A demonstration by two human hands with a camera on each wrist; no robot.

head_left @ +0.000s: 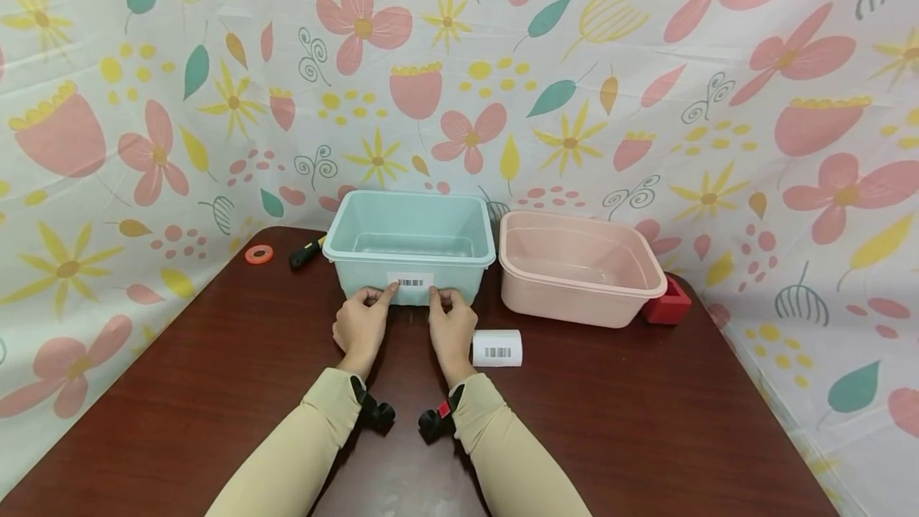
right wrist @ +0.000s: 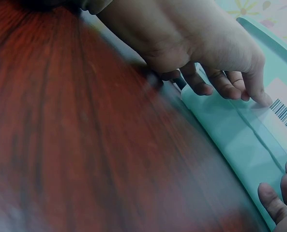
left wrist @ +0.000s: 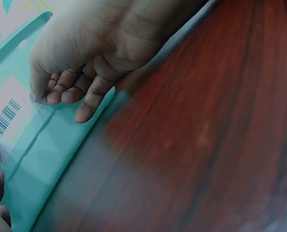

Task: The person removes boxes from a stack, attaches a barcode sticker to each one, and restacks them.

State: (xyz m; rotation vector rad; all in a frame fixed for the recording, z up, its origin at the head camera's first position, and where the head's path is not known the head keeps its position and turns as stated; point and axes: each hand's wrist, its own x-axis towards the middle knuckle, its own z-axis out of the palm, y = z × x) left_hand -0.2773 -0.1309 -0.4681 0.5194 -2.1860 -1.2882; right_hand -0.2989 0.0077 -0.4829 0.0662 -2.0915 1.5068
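Note:
A pale blue plastic bin [head_left: 414,250] stands upright on the table, and a white barcode label [head_left: 411,281] lies on its front wall. A strip of clear film [left wrist: 24,128], perhaps tape, spans the label's lower part and the wall below. My left hand [head_left: 361,324] pinches the film's left end, thumb tip at the label's lower left corner. Opposite it, my right hand [head_left: 451,327] pinches the right end with thumb and index finger. The other fingers of both hands curl close to the bin's lower wall. How firmly the film sticks cannot be told.
Right of my right hand lies a roll of white barcode labels [head_left: 497,348]. A pink bin [head_left: 574,301] stands to the right, with a red box [head_left: 669,303] partly behind it. An orange ring-shaped roll [head_left: 259,254] and a black-and-yellow handled tool [head_left: 307,251] lie at left.

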